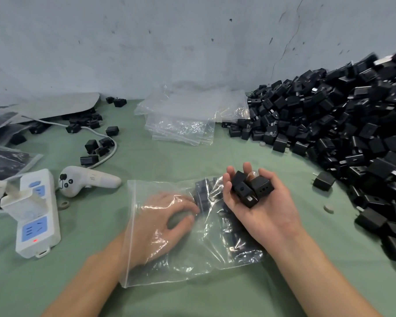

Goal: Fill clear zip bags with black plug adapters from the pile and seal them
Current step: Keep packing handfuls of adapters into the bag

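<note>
The clear zip bag lies on the desk at 6 o'clock. The left hand sits inside it, fingers loosely bent, likely to keep it open. The right hand cups black plug adapters, palm up, ready to tip them in. The pile is at 2 o'clock.

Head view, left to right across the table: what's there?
White power strip with blue sockets → white handheld controller → left hand → right hand cupping handful of black plug adapters → large pile of black plug adapters
</note>
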The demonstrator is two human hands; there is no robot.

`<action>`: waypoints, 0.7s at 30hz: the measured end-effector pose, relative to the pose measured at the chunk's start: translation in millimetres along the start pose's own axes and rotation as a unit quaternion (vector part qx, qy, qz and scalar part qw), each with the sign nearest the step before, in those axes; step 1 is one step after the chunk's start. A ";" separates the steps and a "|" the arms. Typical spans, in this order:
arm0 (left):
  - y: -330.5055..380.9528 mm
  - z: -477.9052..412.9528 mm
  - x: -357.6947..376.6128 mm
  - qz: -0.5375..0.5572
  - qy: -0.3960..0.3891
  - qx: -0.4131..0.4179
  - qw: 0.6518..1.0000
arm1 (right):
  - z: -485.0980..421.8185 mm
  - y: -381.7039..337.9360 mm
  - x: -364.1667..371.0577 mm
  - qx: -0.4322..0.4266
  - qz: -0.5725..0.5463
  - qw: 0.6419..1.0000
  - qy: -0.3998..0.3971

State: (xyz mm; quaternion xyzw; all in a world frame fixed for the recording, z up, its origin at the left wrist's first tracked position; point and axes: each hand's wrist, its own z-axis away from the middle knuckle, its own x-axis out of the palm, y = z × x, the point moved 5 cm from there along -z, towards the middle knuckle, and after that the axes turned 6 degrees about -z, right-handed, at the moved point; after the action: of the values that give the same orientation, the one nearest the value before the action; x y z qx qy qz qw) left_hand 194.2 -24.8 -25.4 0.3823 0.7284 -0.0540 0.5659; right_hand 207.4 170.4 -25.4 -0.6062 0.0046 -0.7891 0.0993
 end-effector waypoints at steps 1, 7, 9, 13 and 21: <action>0.2 0.8 1.3 -0.005 -0.015 0.002 1.000 | 0.0 0.0 -0.1 0.000 0.000 1.000 -0.001; 0.1 4.8 10.3 -0.071 -0.095 0.000 0.993 | -1.0 -0.3 -1.7 0.000 0.004 1.000 -0.005; 2.8 4.3 8.1 -0.067 -0.087 0.008 0.994 | -1.3 -0.4 -2.3 0.000 0.003 1.000 -0.006; 10.8 2.2 3.8 -0.070 -0.079 0.032 0.994 | -1.0 -1.2 -2.5 0.002 0.000 1.000 -0.008; 4.8 3.4 -9.4 -0.065 -0.055 0.030 0.996 | -1.7 -0.7 -2.0 -0.002 0.013 1.000 -0.006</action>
State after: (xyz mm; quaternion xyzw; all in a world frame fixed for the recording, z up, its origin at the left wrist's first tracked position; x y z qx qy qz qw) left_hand 200.4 -27.8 -16.8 0.3474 0.7175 -0.1335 0.5888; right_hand 206.1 171.2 -27.7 -0.6108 0.0140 -0.7842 0.1085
